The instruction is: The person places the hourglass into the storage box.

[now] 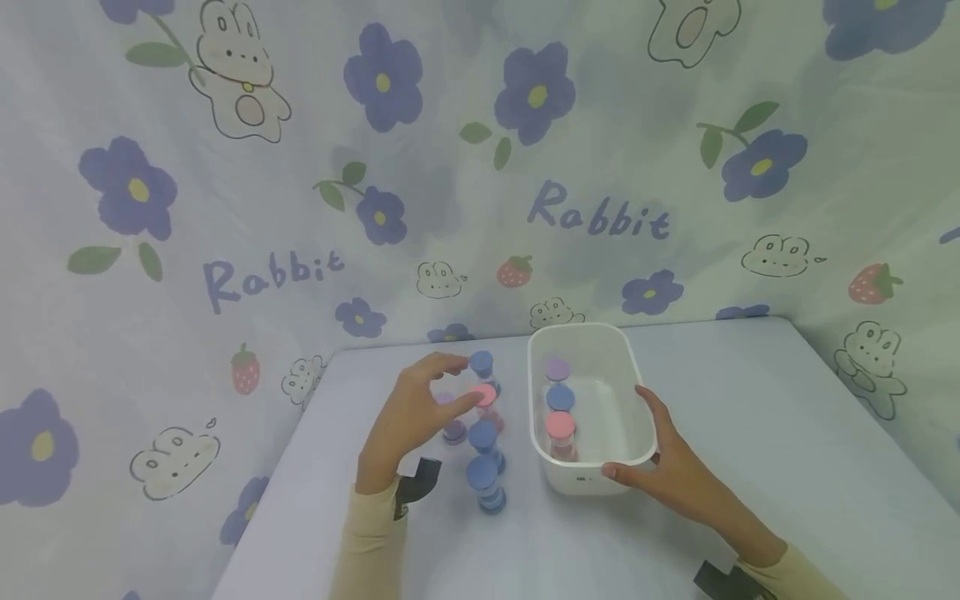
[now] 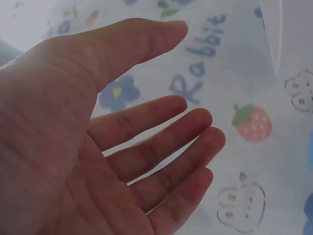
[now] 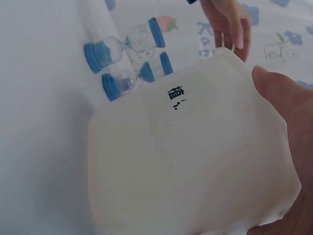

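My left hand point(image 1: 416, 408) hovers over a cluster of sand timers, thumb and fingers spread apart. Its thumb tip overlaps the pink sand timer point(image 1: 486, 395) in the head view; whether they touch cannot be told. In the left wrist view the palm holds nothing. Around it stand a far blue sand timer point(image 1: 482, 363), two nearer blue sand timers point(image 1: 483, 436), and a purple one point(image 1: 453, 432) partly hidden. My right hand point(image 1: 675, 471) grips the white plastic bin point(image 1: 592, 477) at its near right corner, thumb on the front rim, fingers along the right side.
Inside the bin, along its left wall, a purple timer point(image 1: 557, 370), a blue timer point(image 1: 560, 398) and a pink timer point(image 1: 560, 425) stand in a row. A white-covered table point(image 1: 750, 417) bears everything. Behind it hangs a rabbit-and-flower cloth point(image 1: 450, 167).
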Available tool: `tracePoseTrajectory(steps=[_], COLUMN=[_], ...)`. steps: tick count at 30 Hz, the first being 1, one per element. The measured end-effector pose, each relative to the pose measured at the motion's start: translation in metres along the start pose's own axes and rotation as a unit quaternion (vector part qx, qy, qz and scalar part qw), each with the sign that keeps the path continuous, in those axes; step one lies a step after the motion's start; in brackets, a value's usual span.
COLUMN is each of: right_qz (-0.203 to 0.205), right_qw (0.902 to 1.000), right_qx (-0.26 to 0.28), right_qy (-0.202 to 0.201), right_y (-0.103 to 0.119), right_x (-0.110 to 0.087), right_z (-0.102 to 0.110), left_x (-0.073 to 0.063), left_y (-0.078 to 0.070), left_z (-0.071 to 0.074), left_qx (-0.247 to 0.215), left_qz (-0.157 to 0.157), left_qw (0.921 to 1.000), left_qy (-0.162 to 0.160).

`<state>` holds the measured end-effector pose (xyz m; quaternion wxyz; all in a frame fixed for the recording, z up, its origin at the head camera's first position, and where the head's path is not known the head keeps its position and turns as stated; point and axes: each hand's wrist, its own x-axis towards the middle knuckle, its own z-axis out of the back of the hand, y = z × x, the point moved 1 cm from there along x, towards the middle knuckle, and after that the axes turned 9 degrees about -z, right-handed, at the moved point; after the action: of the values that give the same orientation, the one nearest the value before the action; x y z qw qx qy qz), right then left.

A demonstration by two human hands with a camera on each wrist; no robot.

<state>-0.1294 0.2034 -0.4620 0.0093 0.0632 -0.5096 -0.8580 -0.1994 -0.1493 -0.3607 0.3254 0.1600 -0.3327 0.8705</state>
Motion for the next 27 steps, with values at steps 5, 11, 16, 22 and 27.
tracePoseTrajectory(steps=[5, 11, 16, 22, 27], right_qz=[0.002, 0.003, 0.011, 0.010, 0.013], right_qw=[1.0000, 1.0000, 0.9999, 0.9999, 0.9999], right_qx=[-0.001, -0.002, 0.006, 0.002, 0.008], right_qy=[0.002, 0.000, 0.003, -0.001, -0.001], right_y=[-0.001, -0.004, -0.001, -0.005, -0.007], right_x=[0.000, 0.001, 0.002, 0.002, 0.003], right_z=[0.000, -0.001, 0.000, -0.002, -0.001], left_x=[-0.014, -0.020, -0.026, -0.032, -0.037], left_y=[0.024, 0.043, 0.058, 0.077, 0.091], left_z=[0.007, 0.005, 0.003, 0.002, -0.001], left_qx=[-0.013, -0.024, -0.024, -0.016, -0.038], left_qz=[0.046, 0.080, 0.119, 0.163, 0.213], left_qw=[0.9985, 0.9958, 0.9922, 0.9865, 0.9756], left_qy=[-0.026, -0.038, -0.030, 0.001, 0.037])
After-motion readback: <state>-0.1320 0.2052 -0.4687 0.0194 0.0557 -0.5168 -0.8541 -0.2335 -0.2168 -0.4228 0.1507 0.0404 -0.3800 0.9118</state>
